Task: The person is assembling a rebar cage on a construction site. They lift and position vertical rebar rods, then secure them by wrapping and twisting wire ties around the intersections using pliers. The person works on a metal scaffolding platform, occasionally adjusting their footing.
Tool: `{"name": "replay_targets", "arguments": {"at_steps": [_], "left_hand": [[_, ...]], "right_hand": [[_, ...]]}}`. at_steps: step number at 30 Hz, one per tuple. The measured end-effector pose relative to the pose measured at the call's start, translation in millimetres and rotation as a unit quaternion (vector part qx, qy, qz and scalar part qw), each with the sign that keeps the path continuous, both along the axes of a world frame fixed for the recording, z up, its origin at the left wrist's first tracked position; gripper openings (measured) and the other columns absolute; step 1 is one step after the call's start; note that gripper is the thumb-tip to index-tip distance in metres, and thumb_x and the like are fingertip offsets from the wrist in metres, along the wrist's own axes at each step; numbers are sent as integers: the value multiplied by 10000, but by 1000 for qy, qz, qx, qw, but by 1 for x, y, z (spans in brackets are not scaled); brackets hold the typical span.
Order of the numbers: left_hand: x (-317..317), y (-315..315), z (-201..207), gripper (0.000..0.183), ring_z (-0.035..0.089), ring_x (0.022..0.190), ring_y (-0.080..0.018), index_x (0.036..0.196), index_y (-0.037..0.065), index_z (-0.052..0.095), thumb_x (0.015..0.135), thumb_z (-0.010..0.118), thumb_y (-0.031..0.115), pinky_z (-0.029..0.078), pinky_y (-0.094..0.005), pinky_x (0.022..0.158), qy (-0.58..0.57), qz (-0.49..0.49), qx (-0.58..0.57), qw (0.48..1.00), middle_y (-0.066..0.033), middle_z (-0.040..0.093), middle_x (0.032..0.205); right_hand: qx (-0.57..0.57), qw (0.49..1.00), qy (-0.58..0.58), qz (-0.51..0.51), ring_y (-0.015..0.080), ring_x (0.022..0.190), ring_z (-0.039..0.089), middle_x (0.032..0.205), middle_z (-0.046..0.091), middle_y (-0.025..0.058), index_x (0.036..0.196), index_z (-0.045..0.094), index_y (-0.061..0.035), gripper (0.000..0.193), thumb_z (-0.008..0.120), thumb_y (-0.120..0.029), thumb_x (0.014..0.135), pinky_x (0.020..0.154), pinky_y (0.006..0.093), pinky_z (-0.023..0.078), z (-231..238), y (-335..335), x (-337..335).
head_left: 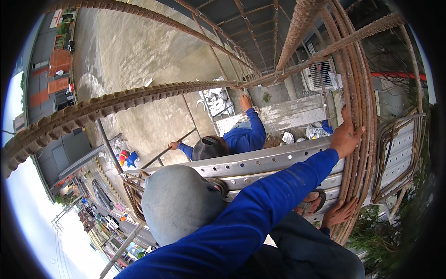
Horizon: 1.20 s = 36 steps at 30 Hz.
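1. R hand [340, 213]: wrist part-hid by leg [316, 246]; fingers on rebar bundle [357, 167], grip can't tell.
2. L hand [347, 136]: fingers clamped on bundle, nr platform's [260, 166] R end.
3. Bundle top cut off.
4. Open rm past far edge, over ground [158, 60].

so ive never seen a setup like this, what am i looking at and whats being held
There's no machine here, just one picture from a wide fisheye camera on a person's head, looking down, so straight edges curve. The long blue sleeve covers their left arm. The left hand is against a bundle of rusty bars. What seems to be the right hand touches the same bundle, its forearm mostly hidden; how firmly either grips is unclear. The bundle crosses over a perforated metal platform, with bent metal hoops at its right end. Below the platform, a co-worker in blue and a dark cap is visible.
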<state>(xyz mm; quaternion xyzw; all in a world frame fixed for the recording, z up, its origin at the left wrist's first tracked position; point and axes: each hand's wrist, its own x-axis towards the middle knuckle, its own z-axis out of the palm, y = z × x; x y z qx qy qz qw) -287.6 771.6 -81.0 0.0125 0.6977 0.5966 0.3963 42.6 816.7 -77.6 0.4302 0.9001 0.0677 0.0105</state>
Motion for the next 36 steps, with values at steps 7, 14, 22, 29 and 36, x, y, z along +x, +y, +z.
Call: {"name": "replay_targets", "arguments": {"at_steps": [7,14,22,29,36], "left_hand": [[1,3,-5,911,640,850,-438,1434,-147,-61,966,510,387,507,-441,782,0,-9,-1,1000,-350,615,961],[3,3,-9,907,635,876,-440,1427,-160,-74,974,490,388,504,-442,803,20,-4,14,1000,-359,601,1008],[1,2,-9,931,638,856,-445,1415,-178,-93,968,486,398,508,-431,812,48,4,2,999,-368,609,978],[-6,-2,0,950,636,863,-438,1395,-199,-136,977,454,416,502,-423,840,-9,-51,-4,999,-377,596,1003],[-2,1,-4,910,625,937,-450,1430,-156,-106,979,474,381,504,-446,837,4,-30,6,1000,-378,576,1108]], "right_hand": [[-2,1000,-12,-25,323,1388,333,1527,350,98,1506,318,-157,747,139,-648,971,1115,526,214,-2,-1,1],[12,999,-32,-23,327,1380,343,1526,355,99,1506,315,-152,775,125,-667,959,1093,536,231,-2,1,1],[-4,1000,-13,-12,326,1387,332,1517,365,115,1494,338,-132,773,147,-660,962,1105,526,210,2,-1,-4],[-5,1000,-1,-10,337,1381,336,1510,368,133,1494,339,-134,761,146,-649,968,1090,540,216,4,-4,-6],[1,1000,6,-4,342,1381,338,1517,362,121,1494,343,-129,699,205,-592,989,1084,546,226,5,-5,-6]]}}
